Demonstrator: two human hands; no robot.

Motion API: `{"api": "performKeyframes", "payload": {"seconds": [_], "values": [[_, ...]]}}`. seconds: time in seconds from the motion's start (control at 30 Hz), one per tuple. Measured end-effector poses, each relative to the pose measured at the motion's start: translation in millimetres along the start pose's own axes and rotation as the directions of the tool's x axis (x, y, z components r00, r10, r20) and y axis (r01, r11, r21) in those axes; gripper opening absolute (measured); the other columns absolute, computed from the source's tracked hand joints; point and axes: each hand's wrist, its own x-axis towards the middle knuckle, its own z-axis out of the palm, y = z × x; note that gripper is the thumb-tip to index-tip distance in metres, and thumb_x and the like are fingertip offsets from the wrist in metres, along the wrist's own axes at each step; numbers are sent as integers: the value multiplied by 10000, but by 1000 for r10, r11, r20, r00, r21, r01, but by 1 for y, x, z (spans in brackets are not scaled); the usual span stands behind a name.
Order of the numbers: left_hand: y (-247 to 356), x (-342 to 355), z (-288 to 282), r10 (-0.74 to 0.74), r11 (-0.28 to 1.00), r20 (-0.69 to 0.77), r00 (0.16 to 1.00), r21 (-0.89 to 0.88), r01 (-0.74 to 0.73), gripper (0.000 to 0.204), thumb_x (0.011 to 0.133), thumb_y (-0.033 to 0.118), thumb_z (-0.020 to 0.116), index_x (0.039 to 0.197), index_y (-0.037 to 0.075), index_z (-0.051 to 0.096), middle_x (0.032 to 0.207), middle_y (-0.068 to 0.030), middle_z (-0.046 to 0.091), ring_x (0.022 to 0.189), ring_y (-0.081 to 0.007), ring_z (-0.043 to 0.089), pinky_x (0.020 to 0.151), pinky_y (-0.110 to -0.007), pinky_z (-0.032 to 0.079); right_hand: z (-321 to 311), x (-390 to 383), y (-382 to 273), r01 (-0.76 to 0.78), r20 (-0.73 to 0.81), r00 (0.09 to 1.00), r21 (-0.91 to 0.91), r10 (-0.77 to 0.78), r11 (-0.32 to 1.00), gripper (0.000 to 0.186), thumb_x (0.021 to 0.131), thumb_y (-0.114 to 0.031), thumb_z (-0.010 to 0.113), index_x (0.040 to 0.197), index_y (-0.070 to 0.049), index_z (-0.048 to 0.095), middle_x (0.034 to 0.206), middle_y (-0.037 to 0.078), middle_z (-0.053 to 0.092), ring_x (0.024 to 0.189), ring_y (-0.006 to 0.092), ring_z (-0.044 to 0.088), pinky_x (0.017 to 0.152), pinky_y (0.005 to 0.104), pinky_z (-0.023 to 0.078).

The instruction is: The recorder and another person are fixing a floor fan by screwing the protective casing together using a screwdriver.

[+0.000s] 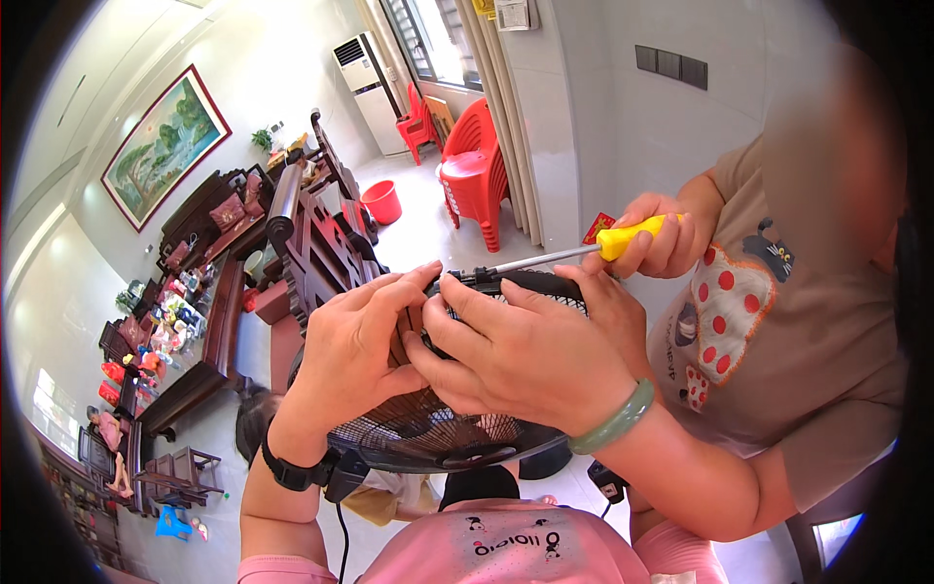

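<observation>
Behind the work, red plastic chairs (472,170) stand on a pale floor. Before you is the black fan guard (423,431). Your left hand (355,331) arches at its rim, thumb spread from bent fingers; you cannot tell whether it grips. Your right hand (623,311) is partly hidden behind a co-worker's braceleted hand (540,360), its grip unclear. Their other hand (657,238) clasps a screwdriver (555,257).
</observation>
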Motion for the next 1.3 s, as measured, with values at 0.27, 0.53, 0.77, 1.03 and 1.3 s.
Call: {"api": "performKeyframes", "payload": {"seconds": [0.27, 0.53, 0.77, 1.03, 1.3], "values": [[1, -1, -6, -6, 1000, 27, 1000, -18, 7, 851, 702, 358, 905, 1420, 83, 541, 1096, -103, 709, 908, -265, 701, 798, -366, 564, -6, -26, 26, -370, -21, 927, 89, 374, 925, 383, 795, -187, 692, 1157, -63, 687, 1217, 126, 663, 1114, 296, 626, 1009, 413, 508], [1, -1, -9, -48, 999, 69, 996, 8, 47, 847, 708, 371, 901, 1392, 42, 524, 1164, -126, 702, 988, -298, 701, 842, -378, 563, 6, -24, 24, -473, -37, 870, 221, 492, 853, 478, 805, -145, 665, 1275, -55, 655, 1029, 103, 726, 957, 265, 688, 846, 407, 562], [-5, -11, -12, 1, 995, 17, 1000, 95, -2, 729, 719, 387, 890, 1231, -2, 548, 1300, -175, 673, 1088, -357, 689, 907, -406, 561, 3, -22, 28, -423, -101, 891, 177, 444, 889, 489, 793, -211, 670, 1244, -20, 659, 1089, 110, 732, 1027, 279, 691, 918, 409, 553], [-9, -11, -9, 35, 996, -3, 999, 83, -35, 685, 732, 422, 868, 1186, -3, 580, 1235, -180, 690, 1071, -358, 693, 896, -407, 565, 6, -20, 22, -443, -73, 883, 194, 464, 875, 447, 746, -271, 665, 1096, 4, 712, 1041, 137, 734, 1003, 314, 703, 943, 433, 550], [-11, -16, -10, -34, 999, 22, 999, 40, 33, 722, 680, 357, 916, 1207, 9, 564, 1299, -171, 675, 1130, -383, 676, 963, -416, 546, 0, -22, 34, -382, -170, 889, 242, 426, 892, 603, 782, -486, 668, 1149, -8, 672, 1114, 150, 717, 1097, 390, 667, 947, 482, 514]]}}
